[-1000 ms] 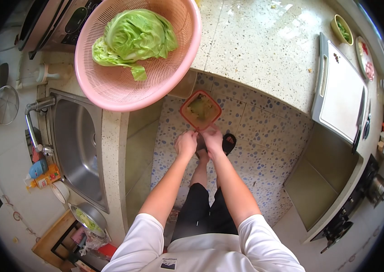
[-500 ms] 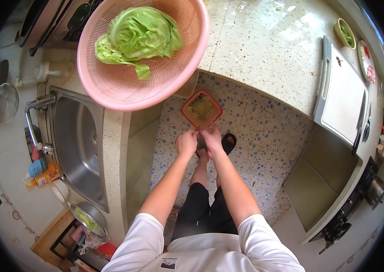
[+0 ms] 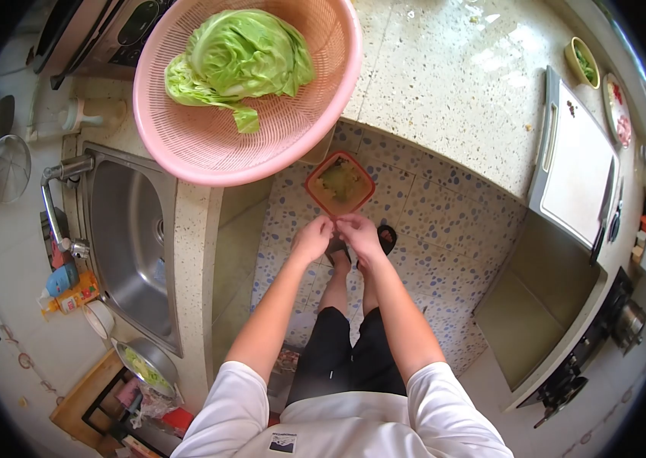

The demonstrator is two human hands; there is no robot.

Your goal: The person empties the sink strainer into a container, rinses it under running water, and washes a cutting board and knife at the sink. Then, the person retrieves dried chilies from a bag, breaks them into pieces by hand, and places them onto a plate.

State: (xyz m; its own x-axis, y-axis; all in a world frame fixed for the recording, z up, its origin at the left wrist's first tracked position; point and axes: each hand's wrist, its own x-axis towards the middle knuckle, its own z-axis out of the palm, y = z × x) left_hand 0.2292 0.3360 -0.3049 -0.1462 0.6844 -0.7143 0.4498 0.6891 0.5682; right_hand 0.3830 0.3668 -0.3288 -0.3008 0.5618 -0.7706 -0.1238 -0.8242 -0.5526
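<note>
My left hand point(image 3: 312, 238) and my right hand point(image 3: 359, 233) are held in front of me with their fingertips close together. The fingers of both are closed in a pinch; whatever lies between them is too small to make out. Just beyond my fingertips, down on the floor, stands a red-rimmed bin point(image 3: 369, 174) with greenish scraps in it. Farther up, a cabbage point(image 3: 250, 57) with a loose outer leaf rests in a pink plastic basket point(image 3: 269, 156) on the counter, apart from both hands.
The sink point(image 3: 136, 244) with its faucet point(image 3: 52, 198) is at left, and a metal bowl of shredded greens point(image 3: 147, 366) stands below it. At right are a white cutting board point(image 3: 578, 168), a knife point(image 3: 605, 206), a plate point(image 3: 617, 111) and a bowl of chopped greens point(image 3: 582, 62).
My hands have stayed over the same spot; the right fingers have shifted slightly and now meet the left fingertips more plainly. The view has moved a little. The basket and bin look unchanged.
</note>
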